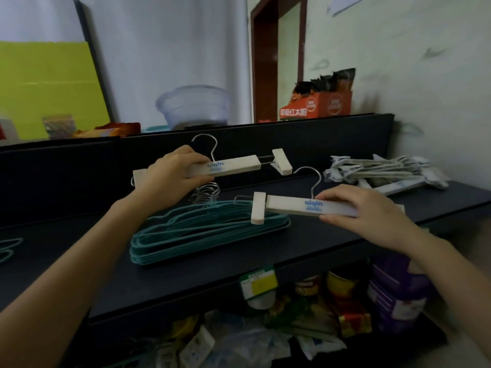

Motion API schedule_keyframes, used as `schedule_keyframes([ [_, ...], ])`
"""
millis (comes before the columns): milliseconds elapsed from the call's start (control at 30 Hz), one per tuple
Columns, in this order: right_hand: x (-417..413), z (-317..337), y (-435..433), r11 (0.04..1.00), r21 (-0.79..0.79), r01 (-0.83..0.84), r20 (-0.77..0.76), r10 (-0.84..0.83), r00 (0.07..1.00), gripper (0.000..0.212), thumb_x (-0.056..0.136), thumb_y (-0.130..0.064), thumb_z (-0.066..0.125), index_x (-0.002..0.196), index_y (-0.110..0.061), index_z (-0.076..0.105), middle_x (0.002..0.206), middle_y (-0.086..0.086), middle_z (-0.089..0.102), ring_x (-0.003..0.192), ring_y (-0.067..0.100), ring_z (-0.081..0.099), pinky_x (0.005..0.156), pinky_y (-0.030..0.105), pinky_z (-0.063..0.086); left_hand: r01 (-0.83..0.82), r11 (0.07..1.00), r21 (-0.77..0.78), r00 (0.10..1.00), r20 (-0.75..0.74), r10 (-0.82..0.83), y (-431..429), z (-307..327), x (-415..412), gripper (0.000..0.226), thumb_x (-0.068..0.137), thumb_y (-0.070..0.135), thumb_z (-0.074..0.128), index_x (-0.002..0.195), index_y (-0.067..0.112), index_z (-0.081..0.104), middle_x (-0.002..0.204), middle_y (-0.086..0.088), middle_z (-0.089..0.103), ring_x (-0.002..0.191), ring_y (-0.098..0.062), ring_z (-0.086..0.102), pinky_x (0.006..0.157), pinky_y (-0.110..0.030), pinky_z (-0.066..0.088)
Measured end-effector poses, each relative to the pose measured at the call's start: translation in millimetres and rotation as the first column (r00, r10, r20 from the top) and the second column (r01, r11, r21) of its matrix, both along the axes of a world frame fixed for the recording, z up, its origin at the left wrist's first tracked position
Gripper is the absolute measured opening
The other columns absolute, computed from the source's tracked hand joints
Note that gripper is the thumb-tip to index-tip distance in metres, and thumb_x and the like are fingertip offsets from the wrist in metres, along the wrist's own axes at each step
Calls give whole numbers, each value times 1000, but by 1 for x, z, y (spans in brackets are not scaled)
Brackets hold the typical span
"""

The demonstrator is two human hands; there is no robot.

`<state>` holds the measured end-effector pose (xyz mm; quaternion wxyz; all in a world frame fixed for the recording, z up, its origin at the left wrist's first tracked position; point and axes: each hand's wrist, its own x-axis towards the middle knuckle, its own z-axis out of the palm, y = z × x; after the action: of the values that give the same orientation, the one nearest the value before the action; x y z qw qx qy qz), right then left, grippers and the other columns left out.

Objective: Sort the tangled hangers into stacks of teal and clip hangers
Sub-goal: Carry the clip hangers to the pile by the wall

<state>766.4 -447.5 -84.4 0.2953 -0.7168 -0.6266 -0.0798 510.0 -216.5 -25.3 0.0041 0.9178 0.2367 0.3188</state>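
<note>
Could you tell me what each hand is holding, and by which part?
Each grips a white clip hanger by its bar: left hand the rear one, right hand the front one.

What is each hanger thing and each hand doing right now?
Left hand: gripping a clip hanger.
Left clip hanger: held up above the shelf.
Right hand: gripping another clip hanger.
Right clip hanger: held over the teal stack.
Teal hangers: stacked flat.
Clip hanger pile: lying at right.
</note>
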Motion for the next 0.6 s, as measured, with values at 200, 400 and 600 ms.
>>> schedule_keyframes([
  [200, 92, 8, -36, 999, 38, -5, -4, 5, 1000, 31, 77, -39, 67, 106, -45, 56, 102, -23, 59, 93, 0, 56, 75, 26, 46, 9, 999, 41, 999, 43, -11, -36, -3, 98, 40, 82, 37, 64, 118, 21, 60, 105, 1, 54, 88, -21, 53, 71, -38, 42],
  [400, 205, 28, -84, 999, 33, -20, -4, 20, 1000, 38, 75, -29, 72, 97, -53, 53, 100, -31, 56, 93, 2, 57, 80, 20, 44, -22, 1000, -5, 997, 69, 22, -78, -20, 209, 38, 82, 43, 61, 116, 25, 60, 106, 5, 54, 85, -13, 50, 68, -33, 36],
  [600, 296, 38, -119, 995, 103, 7, -92, 3, 996, 32, 75, -26, 73, 93, -48, 59, 96, -18, 66, 88, 5, 61, 74, 17, 45, -41, 995, -86, 999, -24, 39, -113, -41, 292, 37, 84, 44, 58, 117, 27, 58, 107, 6, 52, 86, -13, 51, 68, -32, 42],
])
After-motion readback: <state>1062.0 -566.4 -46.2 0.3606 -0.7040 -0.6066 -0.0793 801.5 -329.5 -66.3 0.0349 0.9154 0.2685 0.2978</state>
